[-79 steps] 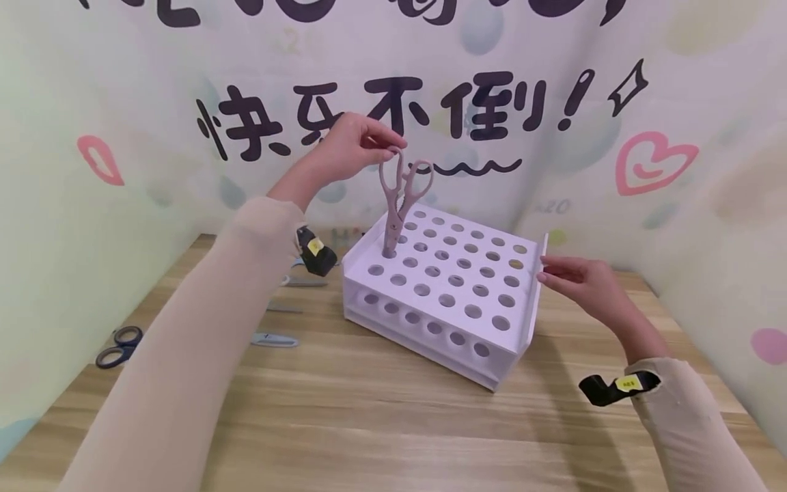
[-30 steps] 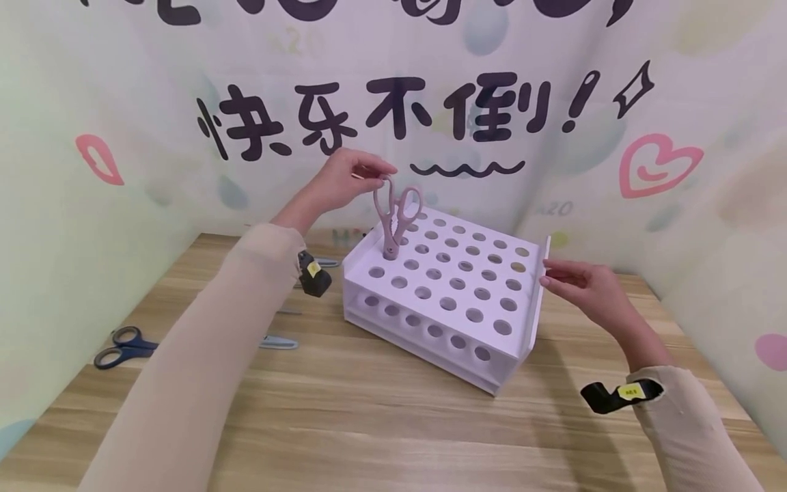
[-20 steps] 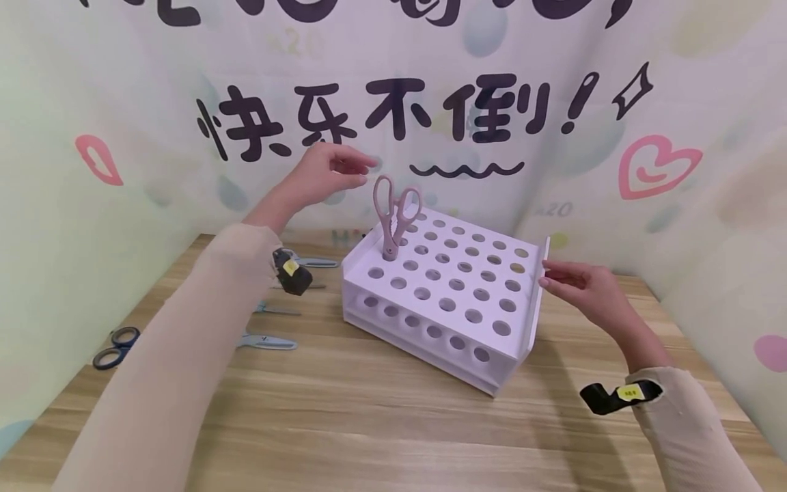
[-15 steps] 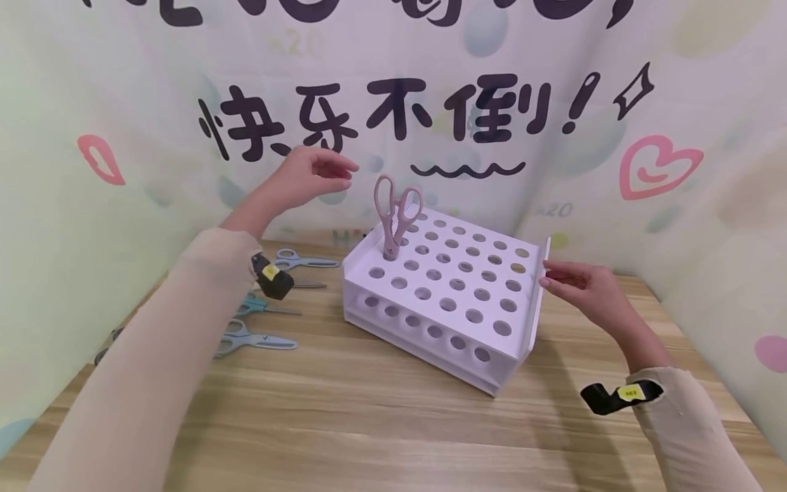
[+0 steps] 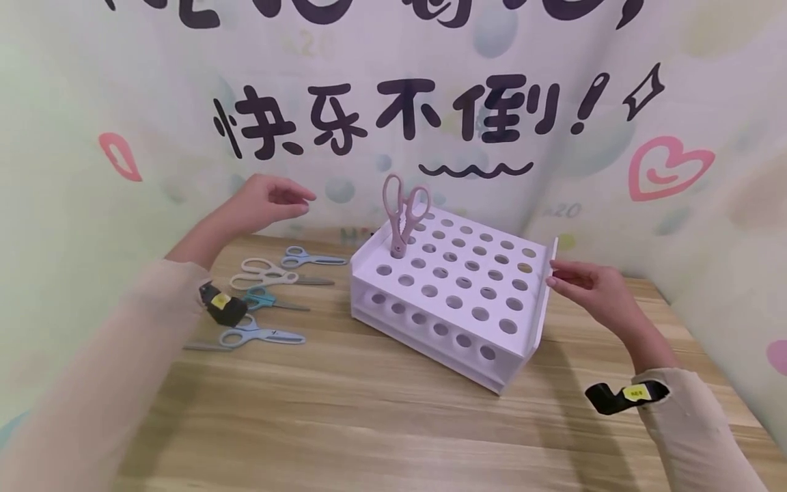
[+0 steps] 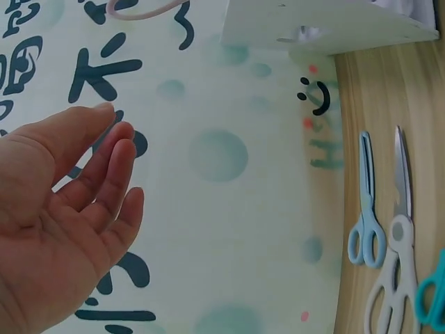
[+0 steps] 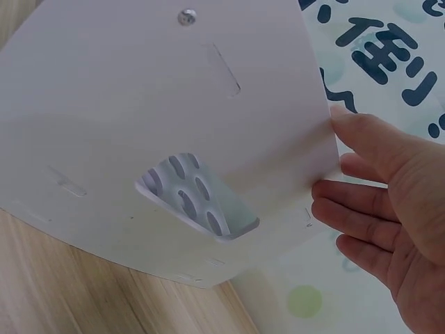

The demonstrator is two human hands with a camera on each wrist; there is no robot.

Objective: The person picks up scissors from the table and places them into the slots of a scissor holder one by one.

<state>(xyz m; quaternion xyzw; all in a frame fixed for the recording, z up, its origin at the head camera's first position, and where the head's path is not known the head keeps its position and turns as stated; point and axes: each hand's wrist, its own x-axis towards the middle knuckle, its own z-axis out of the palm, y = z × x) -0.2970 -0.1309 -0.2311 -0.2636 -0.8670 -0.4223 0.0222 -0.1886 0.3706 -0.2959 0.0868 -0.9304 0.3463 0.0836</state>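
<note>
My left hand (image 5: pixel 264 203) hovers left of the rack, above the scissors on the table. Its fingers are relaxed and hold nothing, as the left wrist view also shows. A white rack (image 5: pixel 455 328) with rows of round holes stands mid-table. Mauve kitchen scissors (image 5: pixel 402 219) stand point-down in a hole on its left side, handles up, blades mostly hidden. With its fingertips, my right hand (image 5: pixel 593 290) pinches the edge of the rack's right side panel (image 7: pixel 208 104). The right wrist view has the thumb and fingers right at that edge.
Left of the rack lie several scissors: light blue ones (image 5: pixel 313 258), white-handled ones (image 5: pixel 266 273), teal-handled ones (image 5: pixel 261 298) and pale blue ones (image 5: pixel 261 333). A blade (image 5: pixel 205 346) shows beside my left sleeve. Behind the wooden table (image 5: pixel 344 424) hangs a printed cloth (image 5: pixel 344 55).
My left hand lowered the mauve scissors deeper into the rack's hole and let go. It then moved left and down, uncovering the scissors on the table. My right hand stayed at the rack.
</note>
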